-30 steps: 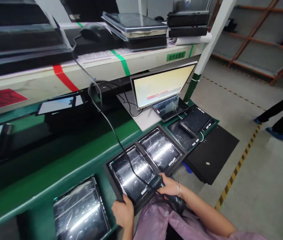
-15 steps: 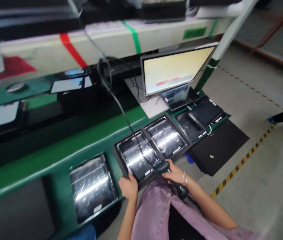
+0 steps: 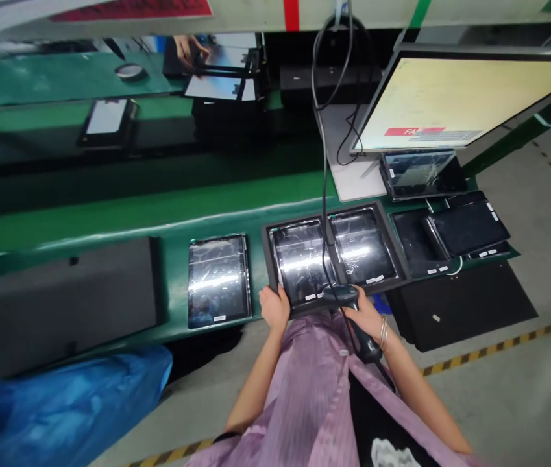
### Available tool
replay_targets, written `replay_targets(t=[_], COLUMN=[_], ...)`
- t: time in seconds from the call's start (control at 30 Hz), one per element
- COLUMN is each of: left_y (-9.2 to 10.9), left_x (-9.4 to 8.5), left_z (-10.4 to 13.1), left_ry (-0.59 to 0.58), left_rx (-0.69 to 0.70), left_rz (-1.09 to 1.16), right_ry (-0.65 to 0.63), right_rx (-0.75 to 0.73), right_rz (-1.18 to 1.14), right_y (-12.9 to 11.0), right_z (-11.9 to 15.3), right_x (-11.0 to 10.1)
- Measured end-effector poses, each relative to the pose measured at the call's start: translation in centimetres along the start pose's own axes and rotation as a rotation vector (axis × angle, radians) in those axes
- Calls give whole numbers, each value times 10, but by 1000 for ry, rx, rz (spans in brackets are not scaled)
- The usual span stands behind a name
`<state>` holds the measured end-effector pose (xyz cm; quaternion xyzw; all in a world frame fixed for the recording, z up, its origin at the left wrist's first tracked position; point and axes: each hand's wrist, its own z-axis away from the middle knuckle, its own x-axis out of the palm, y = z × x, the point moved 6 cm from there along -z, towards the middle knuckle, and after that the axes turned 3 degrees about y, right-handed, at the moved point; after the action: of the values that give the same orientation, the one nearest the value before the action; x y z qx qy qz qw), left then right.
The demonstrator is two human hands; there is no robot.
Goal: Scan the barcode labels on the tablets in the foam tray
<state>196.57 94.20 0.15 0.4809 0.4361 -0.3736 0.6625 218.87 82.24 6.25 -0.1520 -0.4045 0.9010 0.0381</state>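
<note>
My left hand (image 3: 275, 307) is closed on the front left corner of a black tray (image 3: 269, 259). Two flat screen panels in shiny clear film, a left panel (image 3: 302, 263) and a right panel (image 3: 360, 246), lie side by side in it. My right hand (image 3: 367, 319) is wrapped round the handle of a dark barcode scanner (image 3: 346, 295), whose head is over the tray's front edge by the left panel's labels. A grey cable (image 3: 322, 162) hangs down across the tray. Left of the tray, a separate film-wrapped panel (image 3: 219, 279) lies on the green bench.
A monitor (image 3: 465, 97) with a red banner stands back right, a tablet (image 3: 424, 175) before it. Stacked dark panels (image 3: 467, 227) sit right of the tray. A large black box (image 3: 75, 292) lies left. Another person's hand (image 3: 188, 52) is at the back; a blue-clothed person (image 3: 75, 402) is front left.
The view has swung, so the bench appears more level and more of its left side shows. Both hands keep their holds on the tray and the scanner.
</note>
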Motion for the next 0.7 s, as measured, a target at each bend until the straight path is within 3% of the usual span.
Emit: replay_targets(t=[0.3, 0.7], left_y=[1, 2], left_x=[-1, -4], left_z=[0, -5], left_ry=[-4, 6], left_rx=[1, 19], left_rz=[-17, 9], right_ry=[-14, 10], right_rx=[-15, -13], right_rz=[-28, 1], right_y=[7, -5], right_z=[-6, -1], right_x=[-1, -4])
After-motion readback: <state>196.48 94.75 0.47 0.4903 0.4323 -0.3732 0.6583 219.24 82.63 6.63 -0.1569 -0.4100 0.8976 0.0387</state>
